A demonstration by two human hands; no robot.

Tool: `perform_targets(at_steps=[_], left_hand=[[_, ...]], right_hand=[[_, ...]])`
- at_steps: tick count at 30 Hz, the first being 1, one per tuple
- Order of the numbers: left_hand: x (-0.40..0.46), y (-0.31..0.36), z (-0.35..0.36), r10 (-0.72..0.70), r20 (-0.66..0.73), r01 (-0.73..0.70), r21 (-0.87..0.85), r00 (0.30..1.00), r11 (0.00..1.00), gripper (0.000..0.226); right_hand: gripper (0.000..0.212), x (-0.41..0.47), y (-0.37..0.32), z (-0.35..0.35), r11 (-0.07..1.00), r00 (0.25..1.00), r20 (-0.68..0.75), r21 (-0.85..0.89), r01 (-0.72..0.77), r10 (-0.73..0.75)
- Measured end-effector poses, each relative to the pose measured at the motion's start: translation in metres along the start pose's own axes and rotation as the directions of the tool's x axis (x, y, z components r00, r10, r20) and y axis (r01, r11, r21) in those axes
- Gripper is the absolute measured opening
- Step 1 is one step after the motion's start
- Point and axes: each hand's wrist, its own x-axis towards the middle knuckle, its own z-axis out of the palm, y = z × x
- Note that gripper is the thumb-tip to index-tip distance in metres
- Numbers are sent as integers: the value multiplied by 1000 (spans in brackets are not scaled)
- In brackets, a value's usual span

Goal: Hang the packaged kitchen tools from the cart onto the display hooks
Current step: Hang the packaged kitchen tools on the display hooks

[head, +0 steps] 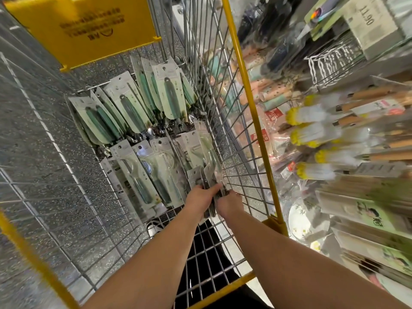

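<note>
Speckled grey shop floor shows through the mesh of a yellow-framed wire cart, and the display shelves to its right are blurred. Nearest, both forearms reach down over the cart's near edge. The left hand and right hand meet at the near right corner of the basket, each curled round a small stack of packaged tools held upright between them. This looks like the gathering step: picking up a batch before any hanging. Next the stack needs lifting clear of the right wall and carrying to the hooks, hang-holes lined up. Farther in, more green-handled packs lie along the cart floor, and another fan of packs rests toward the far edge under a yellow sign
</note>
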Motion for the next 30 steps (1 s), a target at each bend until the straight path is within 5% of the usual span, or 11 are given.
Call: perform_targets(at_steps=[7,17,24,27,30], left_hand=[[-7,-2,-13,115,-8,-108,286,993,952,49],[-24,-3,-24,149,-82,-125,250,985,960,38],[-69,17,-58,230,-85,-212,188,969,959,32],[-96,35,-79,267,-115,-247,164,957,955,54],[-120,54,-94,281,-165,-283,9,946,959,36]], right_hand=[[50,4,2,1,995,999,31,-94,24,-21],[58,-9,-9,2,941,997,30,-329,81,-75],[25,-50,-33,-13,960,961,67,-71,272,-267],[15,-75,-45,-32,910,903,128,-12,415,-411],[15,-110,-57,-50,834,826,119,48,550,-551]])
